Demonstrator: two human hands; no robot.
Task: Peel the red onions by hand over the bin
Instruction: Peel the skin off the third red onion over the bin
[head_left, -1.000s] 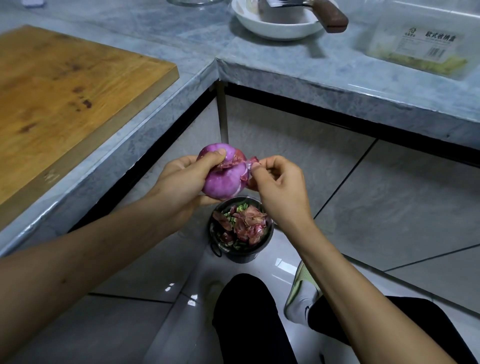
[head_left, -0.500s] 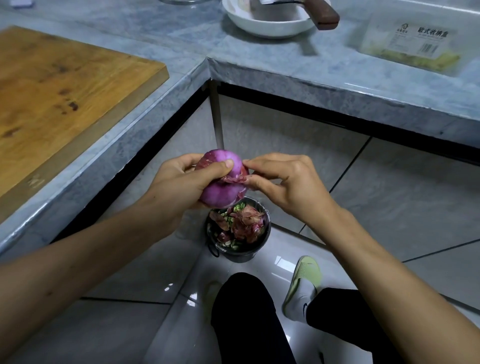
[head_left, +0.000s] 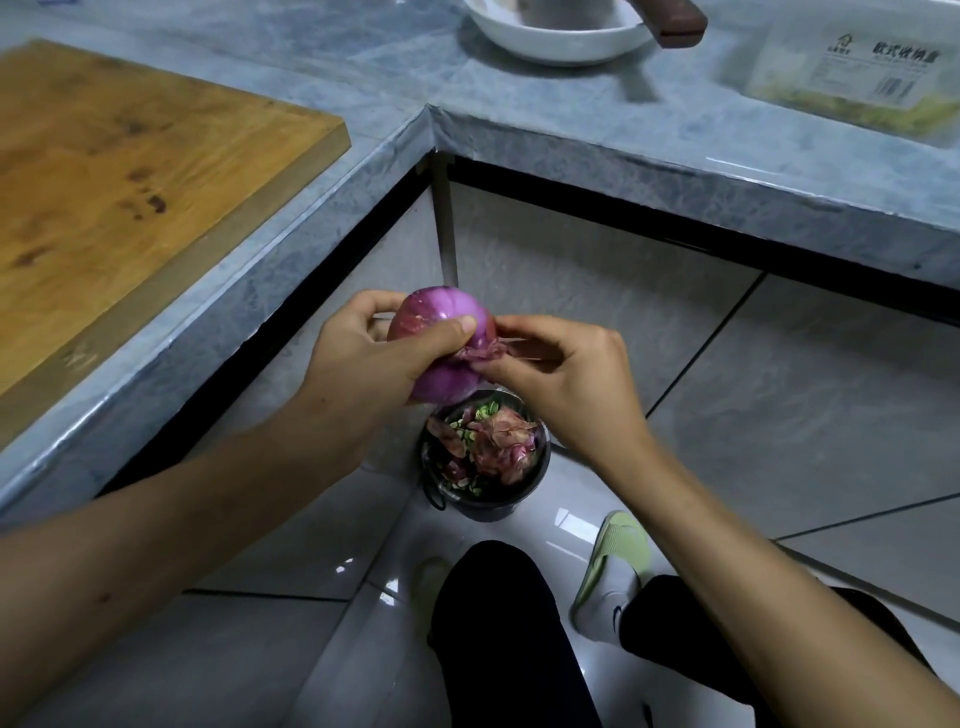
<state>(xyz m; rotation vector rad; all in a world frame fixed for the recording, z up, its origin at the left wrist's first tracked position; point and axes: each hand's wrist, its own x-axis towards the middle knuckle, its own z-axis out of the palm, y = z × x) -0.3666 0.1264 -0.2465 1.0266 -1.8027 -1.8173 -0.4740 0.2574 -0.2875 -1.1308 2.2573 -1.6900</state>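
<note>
Item: red onion (head_left: 441, 338), held in the air directly above the bin (head_left: 485, 501), which stands on the floor tiles below the worktop corner.

Left hand (head_left: 363, 364): we have it wrapped round the onion, thumb laid across the near face, fingers behind. A firm cradling hold.

Right hand (head_left: 566, 379): fingers curled in, tips meeting at a crumpled flap of skin (head_left: 483, 352) on the onion's right side. We read this as a pinch on that flap, though the tips are partly hidden and we cannot be certain how much skin they hold.

Bin contents: earlier peelings, reddish-pink, mixed with green scraps.

Step in hand, as we judge it: stripping the outer skin; the upper and lower faces already look smooth and glossy, so this onion seems well advanced.

Next move calls for: a pull away from the bulb and downward, the left hand steadying or turning the onion, then release over the bin so the piece drops inside.

Also present: wooden cutting board (head_left: 130, 182), white bowl (head_left: 556, 36) on the worktop.
</note>
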